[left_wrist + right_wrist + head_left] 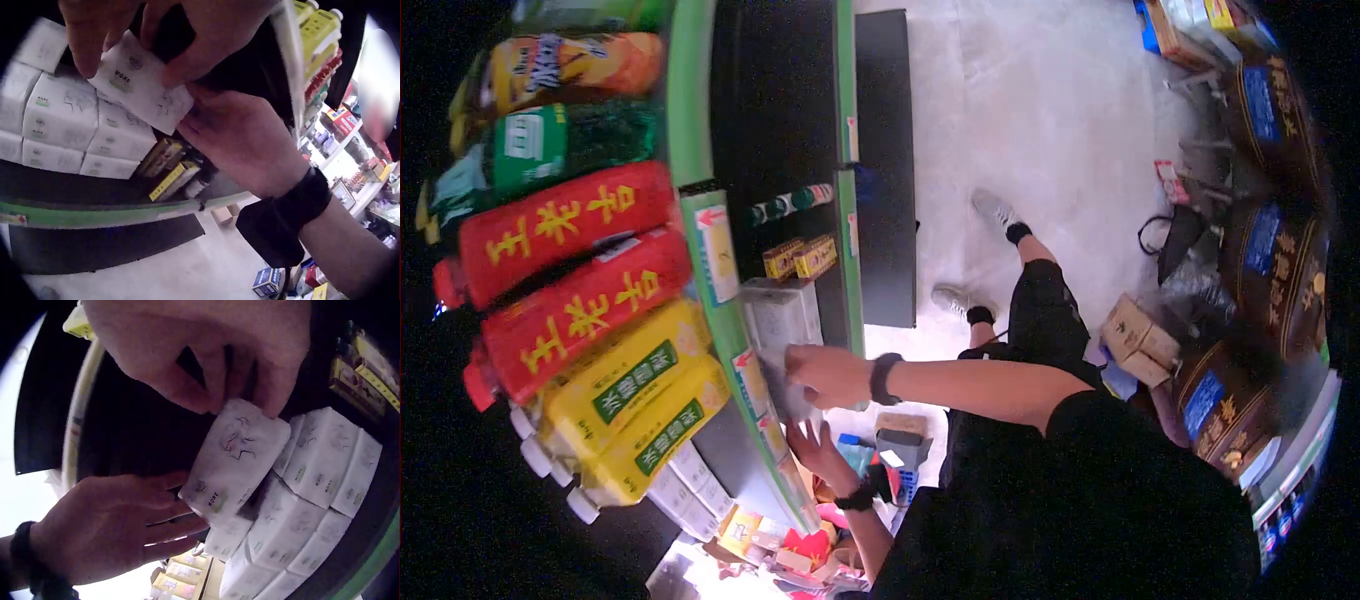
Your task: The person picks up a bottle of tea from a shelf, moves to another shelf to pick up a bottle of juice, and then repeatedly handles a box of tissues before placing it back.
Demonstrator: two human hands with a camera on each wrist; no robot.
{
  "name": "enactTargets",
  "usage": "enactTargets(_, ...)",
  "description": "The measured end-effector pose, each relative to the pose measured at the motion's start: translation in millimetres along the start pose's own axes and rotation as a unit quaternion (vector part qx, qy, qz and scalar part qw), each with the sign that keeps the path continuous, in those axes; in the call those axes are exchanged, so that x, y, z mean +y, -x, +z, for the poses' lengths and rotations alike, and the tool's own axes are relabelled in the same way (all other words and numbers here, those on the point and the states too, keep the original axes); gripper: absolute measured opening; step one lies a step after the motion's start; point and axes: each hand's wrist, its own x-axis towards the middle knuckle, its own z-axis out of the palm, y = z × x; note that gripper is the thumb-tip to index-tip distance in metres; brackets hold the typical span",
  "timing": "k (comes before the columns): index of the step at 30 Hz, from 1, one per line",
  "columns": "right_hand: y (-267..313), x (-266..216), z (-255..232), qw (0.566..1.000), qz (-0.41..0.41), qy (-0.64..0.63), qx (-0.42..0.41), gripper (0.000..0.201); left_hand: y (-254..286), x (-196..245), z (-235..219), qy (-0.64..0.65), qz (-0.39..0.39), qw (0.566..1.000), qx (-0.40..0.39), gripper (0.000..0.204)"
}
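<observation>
A white tissue pack with a line drawing and small "MORE" lettering is held up in front of the dark shelf. My right hand pinches its drawing end between thumb and fingers. My left hand, fingers straight and spread, has its fingertips at the lettered end. Both hands work close together at the shelf front in the head view, right hand above left hand. Identical white packs stand stacked in rows beside the held one. From the left wrist, the pack partly covers my right fingers.
Small yellow boxes stand on the shelf next to the packs. Red bottles and yellow bottles line the neighbouring shelf. A green shelf edge runs close by my hands. Brown bags and a cardboard box are across the floor.
</observation>
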Motion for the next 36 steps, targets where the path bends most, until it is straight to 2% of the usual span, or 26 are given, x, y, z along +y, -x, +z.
enactTargets(2, -22, 15, 21, 0.999, 0.027, -0.004, 0.026, 0.027, -29, -14, 4, 0.027, 0.011, 0.999, 0.03, 0.063)
enactTargets(3, -32, 22, 34, 0.999, 0.031, 0.003, 0.038, 0.026, -39, -18, 4, 0.034, 0.022, 0.999, 0.021, 0.065)
enactTargets(4, -42, 29, 48, 0.998, 0.034, 0.01, 0.051, 0.026, -51, -19, 4, 0.028, -0.023, 0.999, 0.012, 0.067)
enactTargets(6, -61, 50, 69, 0.995, 0.017, 0.054, 0.081, 0.025, -78, -36, -2, 0.031, -0.019, 0.999, -0.032, 0.068)
enactTargets(9, -69, 72, 89, 0.991, -0.031, 0.115, 0.057, 0.024, -89, -33, -7, 0.037, -0.09, 0.993, -0.069, 0.067)
enactTargets(10, -70, 78, 95, 0.991, -0.018, 0.132, 0.022, 0.026, -85, -27, -8, 0.002, -0.067, 0.996, -0.066, 0.067)
enactTargets(12, -73, 81, 104, 0.986, 0.004, 0.162, -0.047, 0.029, -87, -48, -21, -0.035, -0.014, 0.998, -0.051, 0.069)
enactTargets(15, -65, 76, 116, 0.989, -0.042, 0.138, 0.012, 0.034, -79, -63, -37, -0.196, -0.057, 0.97, 0.13, 0.066)
enactTargets(18, -68, 59, 115, 0.985, 0.0, 0.168, -0.045, 0.038, -83, -112, -70, -0.165, -0.021, 0.974, 0.151, 0.067)
enactTargets(19, -70, 57, 113, 0.985, 0.013, 0.159, -0.064, 0.034, -87, -129, -80, -0.152, -0.01, 0.976, 0.152, 0.068)
enactTargets(20, -73, 58, 118, 0.992, 0.081, 0.092, -0.038, 0.032, -93, -145, -88, -0.142, -0.003, 0.978, 0.15, 0.069)
enactTargets(22, -84, 61, 136, 0.976, 0.213, -0.043, 0.014, 0.029, -106, -171, -102, -0.121, 0.014, 0.981, 0.15, 0.07)
enactTargets(24, -93, 79, 161, 0.988, 0.124, 0.091, 0.022, 0.025, -121, -195, -110, -0.103, 0.028, 0.983, 0.147, 0.072)
enactTargets(26, -98, 95, 176, 0.984, 0.081, 0.158, 0.017, 0.024, -140, -224, -120, -0.082, 0.046, 0.984, 0.148, 0.074)
enactTargets(28, -103, 99, 177, 0.986, 0.091, 0.14, -0.011, 0.026, -160, -260, -134, -0.055, 0.079, 0.984, 0.151, 0.076)
enactTargets(29, -105, 99, 174, 0.987, 0.098, 0.122, -0.03, 0.028, -181, -302, -152, -0.039, 0.114, 0.98, 0.155, 0.077)
enactTargets(31, -93, 86, 151, 0.988, 0.116, 0.054, -0.091, 0.045, -155, -264, -124, -0.072, 0.065, 0.98, 0.174, 0.071)
enactTargets(32, -86, 71, 136, 0.978, 0.088, 0.126, -0.142, 0.046, -142, -246, -112, -0.092, 0.043, 0.978, 0.181, 0.069)
enactTargets(33, -70, 55, 120, 0.979, 0.009, 0.168, -0.117, 0.048, -132, -232, -103, -0.104, 0.029, 0.977, 0.185, 0.066)
enactTargets(34, -58, 60, 127, 0.98, -0.004, 0.177, -0.087, 0.052, -121, -221, -96, -0.122, 0.011, 0.974, 0.188, 0.064)
enactTargets(36, -33, 26, 80, 0.955, 0.031, 0.217, -0.201, 0.044, -94, -197, -81, -0.158, -0.019, 0.968, 0.193, 0.059)
